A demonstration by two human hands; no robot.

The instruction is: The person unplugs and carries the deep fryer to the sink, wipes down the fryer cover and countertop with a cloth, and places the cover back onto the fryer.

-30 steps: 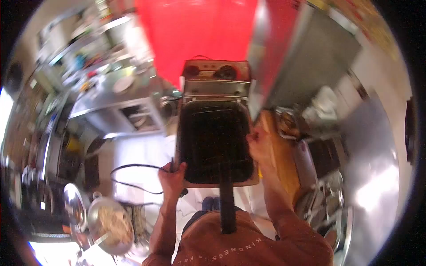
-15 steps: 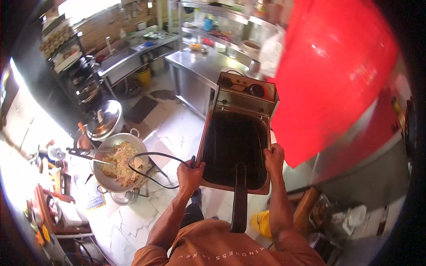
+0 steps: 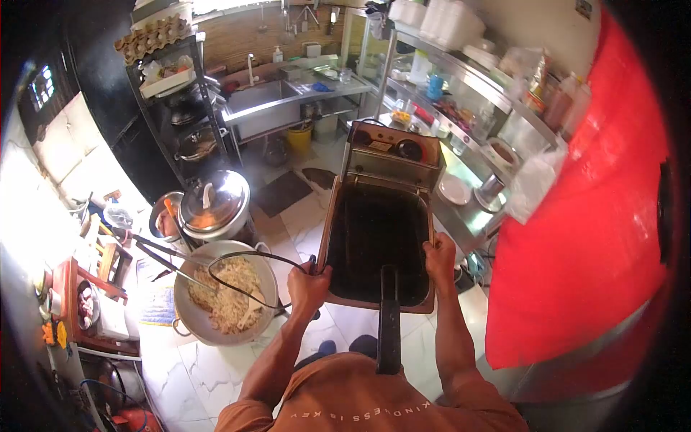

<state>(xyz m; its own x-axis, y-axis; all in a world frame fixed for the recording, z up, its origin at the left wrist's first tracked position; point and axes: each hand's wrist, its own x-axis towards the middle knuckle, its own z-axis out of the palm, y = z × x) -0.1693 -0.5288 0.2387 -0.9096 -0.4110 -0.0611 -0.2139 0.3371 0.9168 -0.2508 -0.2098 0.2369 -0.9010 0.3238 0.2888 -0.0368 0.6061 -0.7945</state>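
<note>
Electric deep fryer (image 3: 389, 176) mid-view, held up in front of the torso above marbled floor tiles (image 3: 209, 367). Control panel (image 3: 389, 144) at its 12 o'clock, black dial (image 3: 410, 149) at 1, black handle (image 3: 389, 327) jutting out at 6 toward the orange-brown shirt (image 3: 338, 385). Well is dark, can't tell contents.

Left hand (image 3: 309, 286) at fryer's 8 o'clock: thumb over the rim, fingers curled under and gripping, tips hidden. Black cord (image 3: 248, 253) loops out from there toward 9; can't tell if the hand pinches it too. Right hand (image 3: 440, 257) at 4 o'clock: fingers folded, closed on the opposite edge, tips partly hidden.

Around the fryer, same clock: wide two-handled pan (image 3: 186, 302) with pale crumbly food (image 3: 234, 288) at 8; lidded pot (image 3: 214, 201) at 9, just beside the pan; egg trays (image 3: 152, 39) at 10, up on a rack (image 3: 134, 86); sink (image 3: 263, 97) and yellow bucket (image 3: 298, 139) at 11; white plates (image 3: 455, 189) at 2; big red sheet (image 3: 583, 252) at 3
</note>
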